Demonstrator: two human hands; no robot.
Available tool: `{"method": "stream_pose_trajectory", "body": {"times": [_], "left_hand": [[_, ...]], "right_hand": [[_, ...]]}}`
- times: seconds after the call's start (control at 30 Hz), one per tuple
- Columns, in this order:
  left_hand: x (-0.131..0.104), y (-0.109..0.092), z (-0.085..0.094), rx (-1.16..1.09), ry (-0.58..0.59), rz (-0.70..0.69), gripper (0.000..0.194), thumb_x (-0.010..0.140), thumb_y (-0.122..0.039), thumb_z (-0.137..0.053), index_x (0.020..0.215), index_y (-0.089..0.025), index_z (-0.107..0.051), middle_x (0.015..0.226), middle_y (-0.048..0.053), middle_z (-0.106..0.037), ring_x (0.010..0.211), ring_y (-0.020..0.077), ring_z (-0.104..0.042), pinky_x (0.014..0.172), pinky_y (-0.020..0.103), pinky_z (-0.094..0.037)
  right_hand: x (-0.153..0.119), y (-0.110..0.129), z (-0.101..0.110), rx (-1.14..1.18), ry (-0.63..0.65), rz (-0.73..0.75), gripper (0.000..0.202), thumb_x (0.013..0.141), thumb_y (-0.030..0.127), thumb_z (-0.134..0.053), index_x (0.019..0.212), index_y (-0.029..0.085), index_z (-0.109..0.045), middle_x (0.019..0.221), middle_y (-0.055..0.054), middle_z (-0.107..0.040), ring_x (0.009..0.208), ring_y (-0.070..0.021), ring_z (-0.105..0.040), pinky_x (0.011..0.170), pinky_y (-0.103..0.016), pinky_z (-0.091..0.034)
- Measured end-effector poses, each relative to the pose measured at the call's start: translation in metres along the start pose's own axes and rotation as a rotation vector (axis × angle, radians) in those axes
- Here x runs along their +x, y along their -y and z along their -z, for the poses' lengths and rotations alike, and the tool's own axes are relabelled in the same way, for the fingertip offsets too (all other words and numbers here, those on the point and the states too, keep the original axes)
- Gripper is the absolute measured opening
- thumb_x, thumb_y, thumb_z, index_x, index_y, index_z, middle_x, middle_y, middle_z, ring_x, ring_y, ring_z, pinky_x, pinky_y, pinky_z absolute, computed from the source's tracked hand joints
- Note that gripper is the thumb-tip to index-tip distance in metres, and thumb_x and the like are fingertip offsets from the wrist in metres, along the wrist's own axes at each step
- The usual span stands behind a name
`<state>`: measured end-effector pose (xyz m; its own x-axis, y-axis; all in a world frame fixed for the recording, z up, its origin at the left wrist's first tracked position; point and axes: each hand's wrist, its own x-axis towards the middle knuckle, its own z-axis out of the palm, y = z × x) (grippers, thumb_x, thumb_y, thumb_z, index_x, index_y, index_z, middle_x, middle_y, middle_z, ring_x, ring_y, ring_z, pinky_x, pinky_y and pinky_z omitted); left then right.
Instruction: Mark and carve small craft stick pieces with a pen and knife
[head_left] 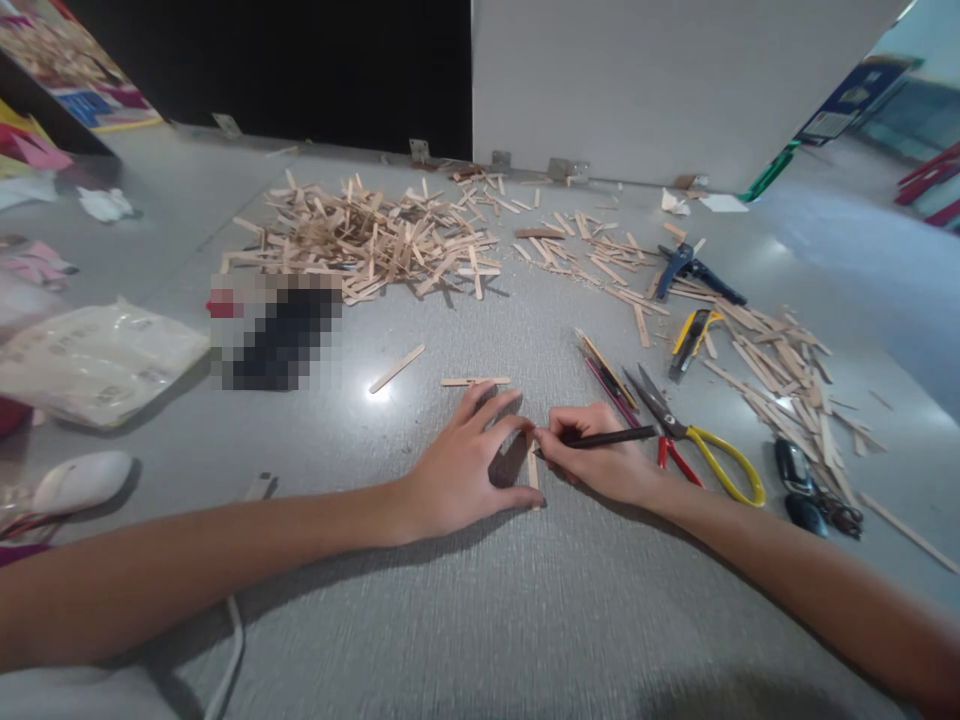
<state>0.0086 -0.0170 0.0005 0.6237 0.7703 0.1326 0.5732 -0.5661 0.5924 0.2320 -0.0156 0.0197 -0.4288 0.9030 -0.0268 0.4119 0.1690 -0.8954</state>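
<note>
A small wooden stick point(533, 468) lies upright in view on the grey table. My left hand point(469, 465) rests around it, thumb at its near end and index finger at its far end, pressing it on the table. My right hand point(600, 455) is closed on a black pen point(611, 437), whose tip is near the stick's right side, partly hidden by the fingers. Just beyond my left fingers is a crosswise stick point(475, 381), and another stick point(397, 368) lies slanted farther left.
Wooden sticks are heaped point(375, 235) at the back and scattered right. Scissors point(694, 432), pencils point(607, 370), a yellow cutter point(694, 340) and blue clippers point(697, 270) lie right. A plastic packet point(105, 360), white mouse point(84, 490) and cable point(229, 655) are left.
</note>
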Motion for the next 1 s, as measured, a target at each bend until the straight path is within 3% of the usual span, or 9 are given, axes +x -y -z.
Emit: {"method": "stream_pose_trajectory", "body": {"times": [1.0], "left_hand": [[-0.0012, 0.0016, -0.0008, -0.022, 0.002, 0.015, 0.074, 0.076, -0.063, -0.094, 0.132, -0.023, -0.069, 0.163, 0.017, -0.053, 0.161, 0.0473, -0.03, 0.128, 0.072, -0.035]], "right_hand": [[0.0024, 0.0007, 0.002, -0.034, 0.041, 0.052, 0.04, 0.096, 0.036, -0.059, 0.061, 0.023, -0.044, 0.055, 0.006, -0.039, 0.054, -0.0101, -0.033, 0.052, -0.026, -0.028]]}}
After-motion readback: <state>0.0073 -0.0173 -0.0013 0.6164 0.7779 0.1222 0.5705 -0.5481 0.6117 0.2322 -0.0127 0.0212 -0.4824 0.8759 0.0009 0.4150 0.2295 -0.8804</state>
